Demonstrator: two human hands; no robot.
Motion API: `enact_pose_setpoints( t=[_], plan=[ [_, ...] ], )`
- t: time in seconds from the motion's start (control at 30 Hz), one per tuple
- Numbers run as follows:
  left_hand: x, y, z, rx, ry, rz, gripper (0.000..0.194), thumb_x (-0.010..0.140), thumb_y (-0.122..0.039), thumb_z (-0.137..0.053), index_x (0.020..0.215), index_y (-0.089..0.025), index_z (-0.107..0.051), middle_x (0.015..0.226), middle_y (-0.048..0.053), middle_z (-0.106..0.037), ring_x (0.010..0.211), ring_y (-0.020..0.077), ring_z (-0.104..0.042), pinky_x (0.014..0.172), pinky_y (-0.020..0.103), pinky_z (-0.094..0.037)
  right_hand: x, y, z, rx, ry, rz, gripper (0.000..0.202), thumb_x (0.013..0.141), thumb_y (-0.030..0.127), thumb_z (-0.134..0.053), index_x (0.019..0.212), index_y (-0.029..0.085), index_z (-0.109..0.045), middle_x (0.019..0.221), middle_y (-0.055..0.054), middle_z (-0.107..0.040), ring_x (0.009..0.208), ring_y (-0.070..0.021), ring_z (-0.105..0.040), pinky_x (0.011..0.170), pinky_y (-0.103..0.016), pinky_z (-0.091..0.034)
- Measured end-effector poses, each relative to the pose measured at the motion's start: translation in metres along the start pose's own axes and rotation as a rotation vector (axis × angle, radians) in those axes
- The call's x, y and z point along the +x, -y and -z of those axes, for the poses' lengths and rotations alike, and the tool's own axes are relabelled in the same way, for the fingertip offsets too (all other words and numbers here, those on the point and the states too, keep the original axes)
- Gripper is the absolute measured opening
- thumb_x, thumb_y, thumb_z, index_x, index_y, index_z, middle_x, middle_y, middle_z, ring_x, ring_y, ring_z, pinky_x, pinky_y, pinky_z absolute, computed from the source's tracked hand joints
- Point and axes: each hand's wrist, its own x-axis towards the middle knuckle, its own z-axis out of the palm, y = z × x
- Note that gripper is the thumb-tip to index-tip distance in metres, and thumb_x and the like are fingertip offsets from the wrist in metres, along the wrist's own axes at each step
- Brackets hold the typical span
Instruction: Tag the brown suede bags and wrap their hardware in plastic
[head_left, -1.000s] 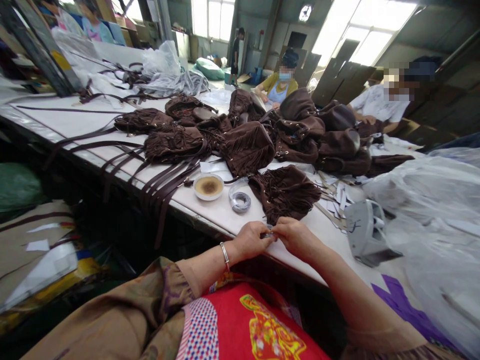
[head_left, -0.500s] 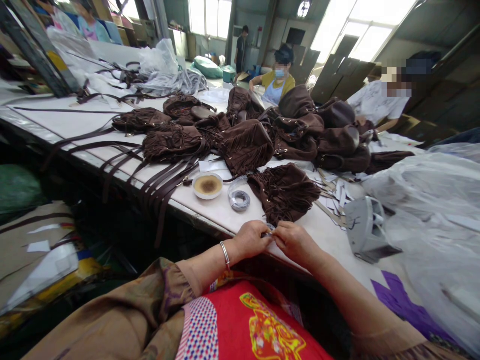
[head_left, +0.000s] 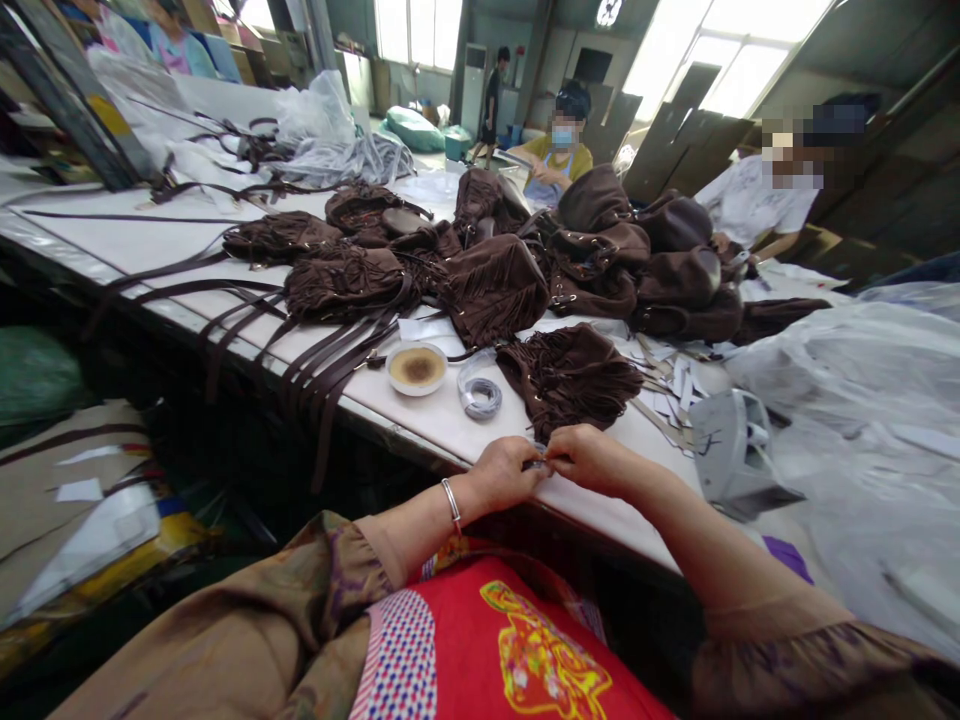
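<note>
Between our fingertips, at the near edge of the table [head_left: 420, 430] and just short of the nearest fringed bag [head_left: 574, 382], sits a small greyish piece [head_left: 538, 456], too hidden to identify; we pinch it with both the left hand [head_left: 504, 473] and the right hand [head_left: 590, 458]. The step in hand looks like fine fingertip work on it, and we judge that the next move calls for a steady left pinch and small right-finger adjustments. Our forearms converge from both sides, backs of the hands upward, fingers curled inward, knuckles nearly meeting.
</note>
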Motion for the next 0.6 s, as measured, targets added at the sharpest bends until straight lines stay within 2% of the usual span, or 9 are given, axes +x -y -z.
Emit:
enact_pose_setpoints(
  t=[0.1, 0.2, 0.3, 0.43, 0.53, 0.6],
  plan=[
    [0.000, 0.000, 0.000, 0.013, -0.003, 0.006, 0.021, 0.086, -0.032, -0.061, 0.086, -0.016, -0.075, 0.080, 0.006, -0.072, 0.073, 0.0171, -0.061, 0.068, 0.025, -0.044, 0.005, 0.003, 0.003, -0.035, 0.018, -0.002, 0.014, 0.077, 0.010, -0.063, 0.073, 0.016, -0.075, 0.072, -0.004, -0.069, 0.068, -0.0153, -0.060, 0.062, -0.023, -0.039],
    [0.001, 0.000, -0.001, -0.001, -0.028, 0.020, 0.018, 0.084, -0.028, -0.061, 0.082, -0.016, -0.075, 0.078, 0.006, -0.071, 0.072, 0.0175, -0.060, 0.068, 0.026, -0.044, 0.006, 0.008, 0.000, -0.116, -0.024, -0.007, 0.013, 0.075, 0.009, -0.063, 0.069, 0.016, -0.072, 0.071, -0.004, -0.067, 0.067, -0.0156, -0.059, 0.061, -0.024, -0.038],
    [0.003, 0.001, -0.002, -0.063, -0.054, 0.041, 0.017, 0.083, -0.025, -0.060, 0.079, -0.016, -0.074, 0.077, 0.005, -0.072, 0.070, 0.0172, -0.061, 0.068, 0.026, -0.045, 0.002, 0.012, -0.009, -0.255, -0.138, -0.015, 0.014, 0.080, 0.011, -0.060, 0.069, 0.015, -0.068, 0.071, -0.006, -0.064, 0.067, -0.0166, -0.057, 0.060, -0.026, -0.037],
    [0.002, 0.001, -0.004, -0.239, -0.103, 0.052, 0.019, 0.081, -0.022, -0.060, 0.092, -0.018, -0.075, 0.088, 0.004, -0.076, 0.080, 0.0181, -0.066, 0.076, 0.026, -0.049, -0.010, 0.016, -0.029, -0.422, -0.325, 0.008, 0.017, 0.088, 0.012, -0.054, 0.076, 0.014, -0.066, 0.074, -0.008, -0.060, 0.069, -0.0198, -0.053, 0.063, -0.031, -0.037],
    [0.002, 0.000, -0.004, -0.307, -0.130, 0.076, 0.021, 0.079, -0.020, -0.061, 0.094, -0.016, -0.075, 0.090, 0.005, -0.076, 0.082, 0.0189, -0.068, 0.078, 0.027, -0.051, -0.017, 0.015, -0.041, -0.445, -0.436, 0.008, 0.024, 0.092, 0.012, -0.048, 0.074, 0.016, -0.062, 0.073, -0.008, -0.057, 0.069, -0.0205, -0.050, 0.065, -0.033, -0.037],
    [0.003, -0.001, -0.003, -0.324, -0.133, 0.119, 0.020, 0.079, -0.023, -0.062, 0.092, -0.015, -0.075, 0.087, 0.006, -0.076, 0.079, 0.0190, -0.068, 0.076, 0.028, -0.051, -0.021, 0.013, -0.043, -0.394, -0.460, 0.026, 0.025, 0.095, 0.013, -0.046, 0.075, 0.016, -0.062, 0.074, -0.007, -0.056, 0.071, -0.0203, -0.049, 0.068, -0.033, -0.039]
  ],
)
